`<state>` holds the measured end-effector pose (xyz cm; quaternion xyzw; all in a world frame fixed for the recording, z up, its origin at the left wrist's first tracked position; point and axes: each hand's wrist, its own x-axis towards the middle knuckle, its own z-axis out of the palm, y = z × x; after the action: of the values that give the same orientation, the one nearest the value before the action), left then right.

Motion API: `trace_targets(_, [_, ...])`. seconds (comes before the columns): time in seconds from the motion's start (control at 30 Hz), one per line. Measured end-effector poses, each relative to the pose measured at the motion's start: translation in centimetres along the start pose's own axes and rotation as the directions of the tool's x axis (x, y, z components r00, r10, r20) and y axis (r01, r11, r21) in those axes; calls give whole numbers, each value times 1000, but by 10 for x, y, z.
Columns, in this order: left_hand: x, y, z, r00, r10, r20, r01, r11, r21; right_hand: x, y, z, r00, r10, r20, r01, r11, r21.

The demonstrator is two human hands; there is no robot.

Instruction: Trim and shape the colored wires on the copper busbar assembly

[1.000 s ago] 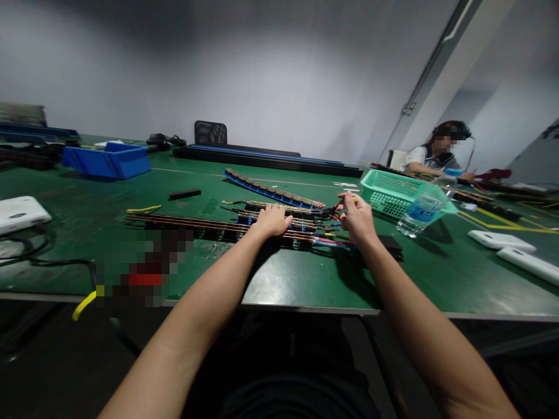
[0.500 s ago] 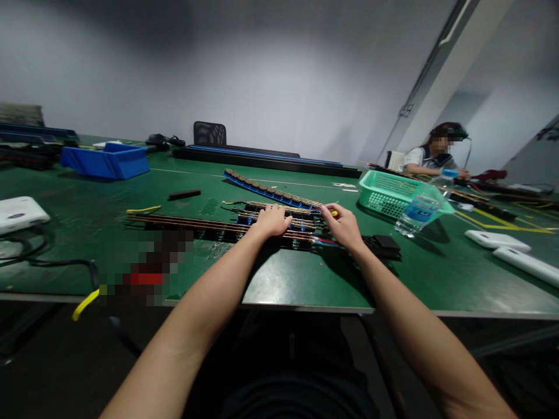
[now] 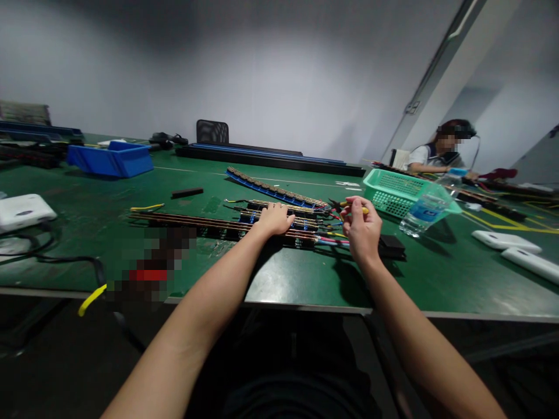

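Observation:
My left hand lies on the dark strips with copper-coloured rails, thumb apart from the fingers. Blue parts show between the strips beside it. My right hand is closed round small pliers with yellow handles, raised just right of the strips' ends. The dark jaws point left, towards coloured wires that run out of the strips; whether they touch any wire I cannot tell. Behind both hands a longer blue-sided strip lies at a slant.
A green basket and a water bottle stand to the right, near a black block. White devices lie farther right. At the left are a blue bin and cables. A co-worker sits at the far right.
My right hand has moved right and up from the strips' ends, turning so that the pliers now show. The left hand stays on the strips. The view has shifted slightly.

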<state>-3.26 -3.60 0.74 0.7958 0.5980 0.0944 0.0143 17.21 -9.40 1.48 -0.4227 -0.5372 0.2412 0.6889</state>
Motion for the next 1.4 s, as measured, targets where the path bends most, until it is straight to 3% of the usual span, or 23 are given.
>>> trace_targets(0.1, [0,0,1,1000,-3,2,3,1000,-4,-26,-6,-2,997,40,-69,-34,996,80])
trace_targets(0.27, [1,0,3,1000,-2,-8,2,1000,7,-91,-7,-19,990,133,-46,-132,991,29])
trace_targets(0.4, [1,0,3,1000,-1,-6,1,1000,13,-134,-14,-36,993,102,-66,-100,994,34])
trace_targets(0.5, [0,0,1,1000,-6,3,6,1000,16,-149,-21,-49,993,89,-81,-88,996,19])
trace_targets(0.63, [-1,2,0,1000,-11,12,11,1000,13,-150,-22,-59,993,108,-57,-106,994,39])
trace_targets(0.8, [0,1,0,1000,-11,5,11,1000,6,-135,-11,-56,997,77,-11,-76,997,20])
trace_targets(0.87, [0,1,0,1000,-12,6,12,1000,5,-129,-6,-52,1000,23,22,-21,994,-104])
trace_targets(0.93, [0,1,1,1000,-10,6,10,1000,5,-124,-2,-47,992,-32,125,68,952,-300])
trace_targets(1.0, [0,1,1,1000,-6,7,6,1000,10,-120,-1,-44,949,-29,313,188,851,-490])
trace_targets(1.07, [0,1,1,1000,-2,4,2,1000,16,-118,-2,-40,868,51,495,314,715,-625])
trace_targets(1.13, [1,0,2,1000,-3,-2,3,1000,19,-117,-4,-37,799,154,581,405,577,-709])
trace_targets(1.2, [1,0,3,1000,-10,-5,10,1000,20,-117,-7,-34,777,200,597,435,514,-739])
trace_targets(1.27, [2,0,3,1000,-12,-4,12,1000,20,-119,-9,-33,796,172,580,408,556,-725])
trace_targets(1.33, [2,0,3,1000,-7,-4,7,1000,19,-121,-11,-33,845,109,524,317,686,-655])
trace_targets(1.4, [2,0,3,1000,-6,-5,6,1000,17,-122,-12,-34,924,76,375,137,849,-511])
